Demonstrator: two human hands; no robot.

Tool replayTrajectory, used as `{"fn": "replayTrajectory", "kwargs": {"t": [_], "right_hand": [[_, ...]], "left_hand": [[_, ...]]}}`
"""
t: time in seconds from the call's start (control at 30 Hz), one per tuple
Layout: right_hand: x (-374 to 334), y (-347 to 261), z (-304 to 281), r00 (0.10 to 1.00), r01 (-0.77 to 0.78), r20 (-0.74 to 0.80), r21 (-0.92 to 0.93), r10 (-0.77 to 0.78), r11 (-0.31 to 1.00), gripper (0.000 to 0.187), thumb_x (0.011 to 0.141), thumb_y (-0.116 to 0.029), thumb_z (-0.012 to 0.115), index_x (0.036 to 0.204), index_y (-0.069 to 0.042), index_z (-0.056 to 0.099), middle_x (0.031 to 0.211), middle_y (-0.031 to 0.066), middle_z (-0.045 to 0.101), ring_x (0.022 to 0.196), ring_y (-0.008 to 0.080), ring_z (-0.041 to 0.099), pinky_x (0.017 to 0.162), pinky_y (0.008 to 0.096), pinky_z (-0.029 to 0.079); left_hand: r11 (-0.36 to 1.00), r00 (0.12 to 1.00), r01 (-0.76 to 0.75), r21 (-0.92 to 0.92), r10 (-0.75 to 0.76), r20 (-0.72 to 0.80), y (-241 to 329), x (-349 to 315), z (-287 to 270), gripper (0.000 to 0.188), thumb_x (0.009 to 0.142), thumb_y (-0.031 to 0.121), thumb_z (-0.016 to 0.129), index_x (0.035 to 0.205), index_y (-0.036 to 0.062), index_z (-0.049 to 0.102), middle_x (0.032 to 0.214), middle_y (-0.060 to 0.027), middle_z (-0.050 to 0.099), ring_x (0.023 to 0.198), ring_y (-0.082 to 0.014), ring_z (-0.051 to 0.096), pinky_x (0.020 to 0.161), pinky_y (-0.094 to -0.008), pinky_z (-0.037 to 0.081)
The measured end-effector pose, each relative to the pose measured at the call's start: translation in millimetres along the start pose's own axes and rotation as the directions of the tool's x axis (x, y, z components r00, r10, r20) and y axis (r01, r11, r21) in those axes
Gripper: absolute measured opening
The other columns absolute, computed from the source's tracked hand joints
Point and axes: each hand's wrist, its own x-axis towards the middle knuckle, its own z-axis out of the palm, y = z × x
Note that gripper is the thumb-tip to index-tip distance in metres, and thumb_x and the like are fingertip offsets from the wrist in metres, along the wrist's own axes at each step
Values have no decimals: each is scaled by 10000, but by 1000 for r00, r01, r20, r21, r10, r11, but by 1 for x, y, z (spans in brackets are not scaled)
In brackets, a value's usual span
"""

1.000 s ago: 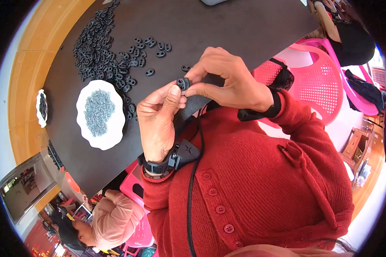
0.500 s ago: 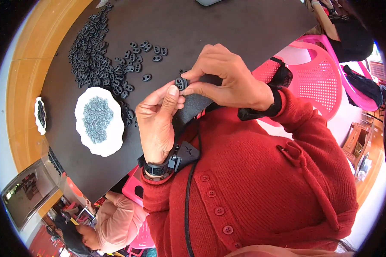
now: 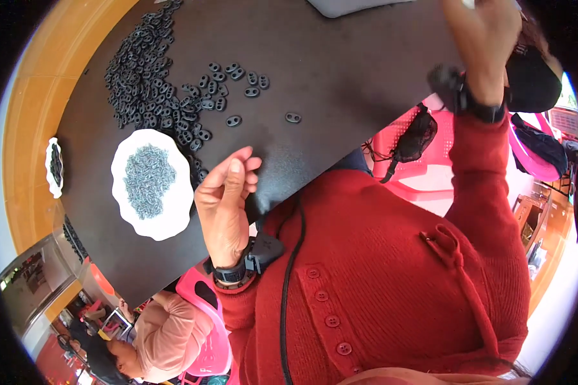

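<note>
My left hand [image 3: 225,205] is raised over the table's near edge, fingers loosely curled and slightly apart, with nothing visible in it. Reaching far up and right, my right hand [image 3: 485,48] is blurred at the picture's edge; its fingertips are partly cut off, so what they hold cannot be seen. On the table, one black two-hole oval cord lock piece [image 3: 293,117] lies apart. Farther left spreads a large heap of the same black pieces [image 3: 148,77]. Beside my left hand, a white scalloped plate [image 3: 121,189] bears many small metal springs [image 3: 146,179].
The dark table [image 3: 359,64] has a grey tray-like thing [image 3: 350,6] at its far edge. A small white dish [image 3: 50,168] stands at the left. A pink chair [image 3: 392,151] with a black mesh item [image 3: 417,138] is at the right. Another person [image 3: 167,327] sits lower left.
My right hand has left my left hand and swung far to the upper right. The black cord lock piece no longer shows between my left fingers, which have loosened.
</note>
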Motion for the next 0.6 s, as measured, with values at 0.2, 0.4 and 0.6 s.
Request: {"fn": "replayTrajectory", "kwargs": {"t": [0.2,0.4,0.6], "right_hand": [[46,58,37,970,-7,231,-277,74,961,286,993,-193,755,1127,53,810,965,204,813,862,317,763,816,411,591],[41,-46,60,881,-145,469,158,55,977,235,980,-167,759,1052,52,807,897,201,805,811,348,767,764,432,586],[-31,-96,34,503,-22,864,3,9,1000,208,966,-184,830,1075,-12,787,963,128,800,884,339,753,810,430,581]], "left_hand": [[996,998,-8,-83,3,-56,8,-19,-48,286,1128,205,737,1299,-15,805,1068,-76,834,863,-85,670,803,-236,530],[995,997,-43,-90,37,-72,9,-44,-80,270,1127,198,737,1279,-13,809,1062,-70,832,861,-83,671,792,-235,525],[993,998,-59,-99,56,-35,3,-62,-97,304,1134,205,725,1309,-38,778,1078,-85,806,876,-111,669,812,-259,531]]}}
